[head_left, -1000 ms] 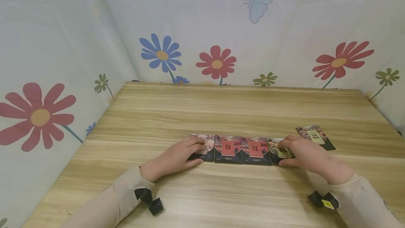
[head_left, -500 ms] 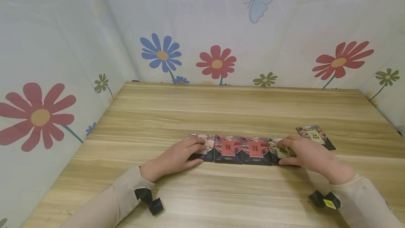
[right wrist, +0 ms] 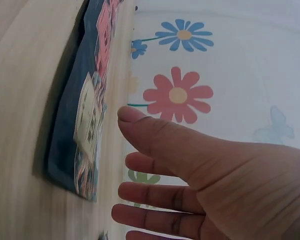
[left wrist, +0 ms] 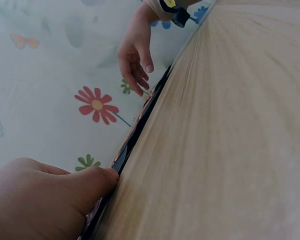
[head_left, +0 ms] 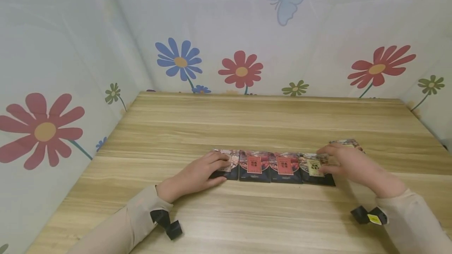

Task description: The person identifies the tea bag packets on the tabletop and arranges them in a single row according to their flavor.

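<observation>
Four flat dark sachets would be a row; several lie edge to edge on the table in the head view. My left hand (head_left: 197, 173) rests on the leftmost sachet (head_left: 232, 175), fingers over its top and thumb (left wrist: 102, 181) at its near edge. Two sachets with red labels, one (head_left: 254, 166) beside the other (head_left: 285, 167), lie in the middle. At the right end is a sachet with a pale yellow label (head_left: 313, 167). My right hand (head_left: 356, 167) hovers over its right side, fingers spread and holding nothing. Another sachet (head_left: 347, 142) lies behind that hand, mostly hidden.
The wood-grain table (head_left: 226, 214) carries the row across its middle. A white curtain (head_left: 212, 15) printed with flowers and a butterfly stands behind and at the sides. Black straps with small boxes hang from both sleeves, one (head_left: 369, 215) on the right.
My right hand has let go of the yellow-labelled sachet and moved up and to the right, uncovering its label and covering more of the separate sachet. The left hand stays still.
</observation>
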{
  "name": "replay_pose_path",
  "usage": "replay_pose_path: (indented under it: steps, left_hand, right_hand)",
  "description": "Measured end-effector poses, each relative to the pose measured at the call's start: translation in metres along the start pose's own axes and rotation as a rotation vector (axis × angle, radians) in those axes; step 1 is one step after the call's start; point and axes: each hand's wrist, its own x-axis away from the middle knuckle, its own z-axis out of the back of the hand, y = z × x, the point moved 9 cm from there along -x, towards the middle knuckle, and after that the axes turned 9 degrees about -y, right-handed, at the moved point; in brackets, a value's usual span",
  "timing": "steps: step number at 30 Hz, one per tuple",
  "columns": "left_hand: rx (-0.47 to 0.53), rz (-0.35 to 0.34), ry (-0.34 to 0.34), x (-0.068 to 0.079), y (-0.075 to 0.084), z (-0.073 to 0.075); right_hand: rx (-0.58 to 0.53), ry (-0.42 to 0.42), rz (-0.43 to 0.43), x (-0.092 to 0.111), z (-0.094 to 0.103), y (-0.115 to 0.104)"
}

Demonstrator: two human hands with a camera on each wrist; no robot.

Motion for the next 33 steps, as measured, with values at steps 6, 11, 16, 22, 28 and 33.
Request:
replay_pose_path:
  steps: [6,11,16,22,28,33]
  left_hand:
    - [-0.006,-0.002,0.003,0.000,-0.001,0.000]
    - [-0.003,-0.001,0.000,-0.001,-0.001,-0.001]
    - [0.001,-0.008,0.010,-0.001,-0.001,-0.001]
    - [0.006,-0.007,0.009,-0.001,-0.001,-0.002]
    - [0.008,-0.001,0.004,-0.001,-0.001,-0.002]
    - [0.003,-0.007,0.009,-0.001,-0.001,-0.001]
  right_hand:
    - [-0.021,0.035,0.009,0.000,0.001,0.015]
    - [-0.017,0.062,0.006,0.002,0.002,0.029]
    - [-0.022,0.062,-0.055,0.004,0.003,0.045]
    - [-0.012,0.056,-0.094,0.005,0.002,0.061]
    - [0.019,0.054,-0.076,0.005,0.000,0.069]
    - [0.037,0.051,-0.069,0.005,-0.002,0.073]
